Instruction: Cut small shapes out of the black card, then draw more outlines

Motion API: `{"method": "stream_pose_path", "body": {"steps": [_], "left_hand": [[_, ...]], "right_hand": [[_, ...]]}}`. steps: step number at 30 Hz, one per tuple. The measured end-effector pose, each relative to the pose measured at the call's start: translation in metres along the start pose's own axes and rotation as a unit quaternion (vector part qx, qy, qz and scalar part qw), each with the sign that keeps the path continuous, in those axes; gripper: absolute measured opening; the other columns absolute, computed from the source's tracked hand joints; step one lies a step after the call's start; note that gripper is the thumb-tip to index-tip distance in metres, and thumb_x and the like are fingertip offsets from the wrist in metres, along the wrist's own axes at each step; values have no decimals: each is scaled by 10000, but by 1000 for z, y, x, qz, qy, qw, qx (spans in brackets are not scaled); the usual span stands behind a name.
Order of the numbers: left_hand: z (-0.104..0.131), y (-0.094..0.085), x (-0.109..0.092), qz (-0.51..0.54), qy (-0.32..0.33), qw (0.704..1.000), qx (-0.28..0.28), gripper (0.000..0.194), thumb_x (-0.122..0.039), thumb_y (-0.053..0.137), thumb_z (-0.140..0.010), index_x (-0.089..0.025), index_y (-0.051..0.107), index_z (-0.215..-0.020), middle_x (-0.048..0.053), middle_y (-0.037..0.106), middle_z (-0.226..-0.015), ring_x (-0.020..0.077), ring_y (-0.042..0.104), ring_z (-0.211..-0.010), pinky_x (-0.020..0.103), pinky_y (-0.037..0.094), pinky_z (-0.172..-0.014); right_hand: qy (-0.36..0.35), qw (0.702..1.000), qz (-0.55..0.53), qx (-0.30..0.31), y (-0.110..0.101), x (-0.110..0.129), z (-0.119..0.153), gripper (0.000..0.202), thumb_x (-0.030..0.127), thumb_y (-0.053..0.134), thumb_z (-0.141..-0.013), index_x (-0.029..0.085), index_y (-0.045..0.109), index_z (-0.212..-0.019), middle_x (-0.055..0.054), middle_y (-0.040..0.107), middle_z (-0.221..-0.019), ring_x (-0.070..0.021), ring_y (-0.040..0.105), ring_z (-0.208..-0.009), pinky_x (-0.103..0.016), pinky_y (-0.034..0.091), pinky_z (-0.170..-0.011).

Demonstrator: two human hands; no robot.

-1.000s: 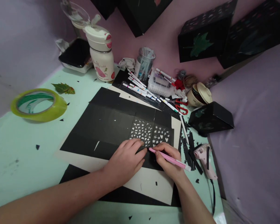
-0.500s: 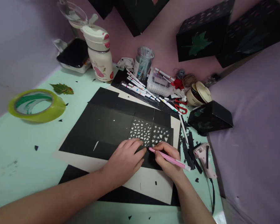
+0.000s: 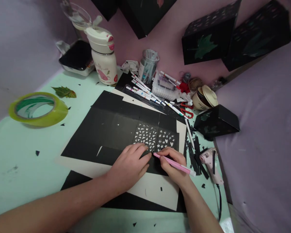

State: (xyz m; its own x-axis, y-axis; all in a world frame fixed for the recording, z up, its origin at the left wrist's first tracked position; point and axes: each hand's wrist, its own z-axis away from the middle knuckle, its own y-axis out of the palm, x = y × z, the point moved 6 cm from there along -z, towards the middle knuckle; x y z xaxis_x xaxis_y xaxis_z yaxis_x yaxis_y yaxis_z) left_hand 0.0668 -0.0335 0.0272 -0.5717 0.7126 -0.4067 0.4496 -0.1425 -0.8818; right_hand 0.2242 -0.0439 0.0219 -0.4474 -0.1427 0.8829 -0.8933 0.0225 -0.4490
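On the table point(image 3: 16, 142), head view: black card point(image 3: 92, 129) is laid over a white sheet point(image 3: 158, 195). It is steadied by the left hand point(image 3: 129, 165), palm down, fingers loosely extended. A pink tool point(image 3: 176, 164) is pinched near its tip by the right hand point(image 3: 172, 162). Card judged light, fairly stiff, fragile between cutouts point(image 3: 145, 136); best held by uncut areas.

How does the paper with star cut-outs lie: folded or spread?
Spread: the paper lies flat, with no visible part doubled over.

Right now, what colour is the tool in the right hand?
The tool is pink, its back end whitish; head view.
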Motion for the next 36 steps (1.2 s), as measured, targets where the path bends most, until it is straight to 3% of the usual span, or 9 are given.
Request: {"method": "stream_pose_path", "body": {"steps": [23, 36], "left_hand": [[0, 0, 2, 8, 0, 1000, -2, 242, -188, 521, -887, -187, 604, -1114, 98, 589, -1146, 278, 507, -1135, 460, 463, -918], [-17, -17, 2, 46, -53, 993, 90, 192, -220, 620, -836, -194, 641, -1025, 63, 594, -1041, 252, 540, -1017, 389, 468, -824]], "right_hand": [[4, 1000, 12, -8, -1, -3, -1, 120, 131, 555, -800, 207, 635, -755, -11, 629, -731, -160, 589, -656, -285, 448, -604], [-59, 998, 1, 11, -1, 5, 5, 114, 144, 573, -817, 213, 660, -837, -23, 639, -798, -170, 607, -734, -303, 473, -682]]}}
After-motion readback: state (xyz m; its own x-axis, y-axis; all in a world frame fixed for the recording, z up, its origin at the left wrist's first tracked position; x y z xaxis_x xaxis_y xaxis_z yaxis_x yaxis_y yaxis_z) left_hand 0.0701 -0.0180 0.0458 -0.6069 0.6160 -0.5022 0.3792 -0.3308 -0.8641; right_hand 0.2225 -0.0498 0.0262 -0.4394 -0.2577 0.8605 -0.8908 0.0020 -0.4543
